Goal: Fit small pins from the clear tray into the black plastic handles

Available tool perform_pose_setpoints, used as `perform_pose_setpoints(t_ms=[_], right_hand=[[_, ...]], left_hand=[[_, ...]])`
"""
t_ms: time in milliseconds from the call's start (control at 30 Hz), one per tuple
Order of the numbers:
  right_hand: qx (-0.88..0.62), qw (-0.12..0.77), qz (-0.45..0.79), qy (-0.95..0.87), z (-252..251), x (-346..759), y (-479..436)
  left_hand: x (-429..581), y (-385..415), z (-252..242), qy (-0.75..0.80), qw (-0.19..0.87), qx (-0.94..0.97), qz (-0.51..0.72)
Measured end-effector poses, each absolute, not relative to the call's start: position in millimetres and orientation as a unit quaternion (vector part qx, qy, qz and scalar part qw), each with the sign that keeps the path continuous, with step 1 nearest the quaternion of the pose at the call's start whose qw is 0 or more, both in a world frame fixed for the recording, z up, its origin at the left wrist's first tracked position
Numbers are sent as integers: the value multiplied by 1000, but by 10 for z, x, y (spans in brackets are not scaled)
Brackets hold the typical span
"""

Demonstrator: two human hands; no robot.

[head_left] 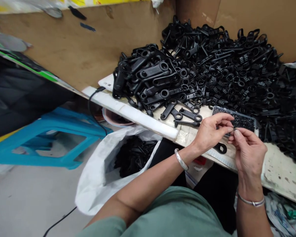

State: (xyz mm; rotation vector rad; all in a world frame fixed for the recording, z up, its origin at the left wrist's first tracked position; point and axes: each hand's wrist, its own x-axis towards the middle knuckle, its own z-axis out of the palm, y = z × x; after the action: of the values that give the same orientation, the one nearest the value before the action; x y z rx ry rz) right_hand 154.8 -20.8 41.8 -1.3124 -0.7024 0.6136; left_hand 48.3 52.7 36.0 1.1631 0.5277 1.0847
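My left hand (210, 131) and my right hand (252, 152) meet over the table's front edge, thumbs and fingertips pinched close together. A tiny dark piece seems to sit between the fingertips, too small to name. Just behind the hands stands a clear plastic box (245, 120) filled with small black parts, partly covered by the fingers. A black plastic arm with a ring end (220, 148) lies on the table below my left hand, part of it hidden. Similar black ring-ended arms (170, 108) lie loose to the left of the box.
A big heap of black plastic parts (227, 72) covers the table's back, against cardboard walls (259, 19). Below the white table edge (138, 115) hangs or stands a white sack (93, 184) holding black parts. A blue stool (46, 138) stands at left.
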Motion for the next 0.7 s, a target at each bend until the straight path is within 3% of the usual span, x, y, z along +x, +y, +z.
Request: perform_pose_setpoints(t_ms=[700], right_hand=[[-709,508,105,-477,455,1583,-387]], left_hand=[[397,379,317,274,620,568,467]])
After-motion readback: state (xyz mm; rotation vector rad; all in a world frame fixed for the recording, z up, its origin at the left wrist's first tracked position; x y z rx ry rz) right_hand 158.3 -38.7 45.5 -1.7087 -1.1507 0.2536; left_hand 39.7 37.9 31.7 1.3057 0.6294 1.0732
